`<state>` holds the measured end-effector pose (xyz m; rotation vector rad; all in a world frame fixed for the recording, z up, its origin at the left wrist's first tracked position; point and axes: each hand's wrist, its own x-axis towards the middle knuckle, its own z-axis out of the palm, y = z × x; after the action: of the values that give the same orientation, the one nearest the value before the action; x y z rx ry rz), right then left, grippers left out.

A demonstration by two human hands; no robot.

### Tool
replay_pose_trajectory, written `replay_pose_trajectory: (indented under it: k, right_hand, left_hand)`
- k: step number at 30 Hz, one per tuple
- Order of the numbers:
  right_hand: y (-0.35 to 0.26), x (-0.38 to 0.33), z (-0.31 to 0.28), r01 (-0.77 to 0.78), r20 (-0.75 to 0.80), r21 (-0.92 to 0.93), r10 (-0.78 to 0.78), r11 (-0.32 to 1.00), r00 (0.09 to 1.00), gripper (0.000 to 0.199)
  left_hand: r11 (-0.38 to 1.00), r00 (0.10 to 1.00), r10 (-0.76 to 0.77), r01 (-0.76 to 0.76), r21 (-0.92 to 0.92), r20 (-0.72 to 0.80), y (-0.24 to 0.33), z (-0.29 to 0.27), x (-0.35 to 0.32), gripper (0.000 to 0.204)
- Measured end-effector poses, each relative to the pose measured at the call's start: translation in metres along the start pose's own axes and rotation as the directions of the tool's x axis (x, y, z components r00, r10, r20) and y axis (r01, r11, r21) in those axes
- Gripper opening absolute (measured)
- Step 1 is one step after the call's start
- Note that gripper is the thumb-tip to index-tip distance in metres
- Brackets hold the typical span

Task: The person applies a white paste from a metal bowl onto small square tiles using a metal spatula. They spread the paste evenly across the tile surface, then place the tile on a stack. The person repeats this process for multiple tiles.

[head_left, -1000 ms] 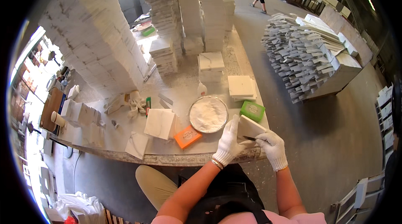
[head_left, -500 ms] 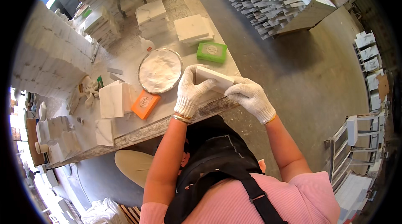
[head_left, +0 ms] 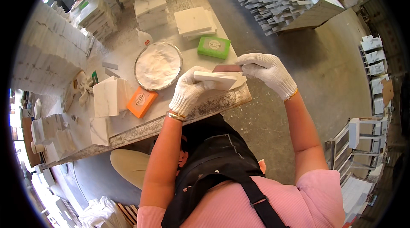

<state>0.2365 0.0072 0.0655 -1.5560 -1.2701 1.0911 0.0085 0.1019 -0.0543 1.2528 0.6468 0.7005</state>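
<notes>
My left hand [head_left: 186, 92], in a white knit glove, grips a white stone tile [head_left: 215, 80] near the table's front right corner. The tile is tilted, with a narrow edge toward me. My gloved right hand [head_left: 272, 73] pinches the right end of a thin, flat, reddish-brown strip [head_left: 225, 68]. The strip lies just beyond the tile's far edge; whether they touch I cannot tell. To the left of the tile is a round dish holding white powdery material [head_left: 158, 65]. An orange hand pad [head_left: 142, 102] and a green hand pad [head_left: 214, 48] rest nearby.
Marble tiles [head_left: 106, 96] lean at the left, and more tiles [head_left: 193, 20] are stacked behind the green pad. A white squeeze bottle [head_left: 144, 37] stands beyond the dish. Across the floor [head_left: 252, 130] sits a large pile of stone strips [head_left: 277, 2]. Metal racks [head_left: 361, 145] stand far right.
My right hand has come off the tile and moved up and right, with the brown strip now plainly visible in it. The left hand has turned the tile edge-on.
</notes>
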Motion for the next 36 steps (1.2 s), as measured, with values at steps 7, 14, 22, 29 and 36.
replay_pose_trajectory:
  k: [7,14,22,29,36]
  right_hand:
    - [-0.001,0.040,0.007,0.219,0.275,-0.215,-0.156,0.952,0.949,0.023]
    - [0.000,0.027,-0.003,0.211,0.315,-0.226,-0.133,0.951,0.940,0.021]
    - [0.001,0.024,0.000,0.238,0.290,-0.231,-0.167,0.943,0.942,0.017]
    - [0.001,0.018,0.002,0.227,0.272,-0.242,-0.158,0.943,0.949,0.019]
    - [0.003,0.006,0.007,0.187,0.199,-0.221,-0.143,0.957,0.969,0.020]
  left_hand:
    - [0.995,0.998,0.066,-0.068,0.075,0.023,0.006,0.002,-0.001,0.023]
    - [1.000,0.999,0.027,-0.027,0.014,-0.018,-0.001,0.003,-0.004,0.023]
    - [0.997,1.000,0.022,-0.021,0.067,-0.016,-0.005,0.001,-0.002,0.026]
    - [0.998,1.000,-0.002,0.003,0.058,-0.017,-0.001,0.001,-0.005,0.024]
    - [0.998,0.998,0.047,-0.046,0.031,-0.035,0.000,0.006,-0.005,0.020]
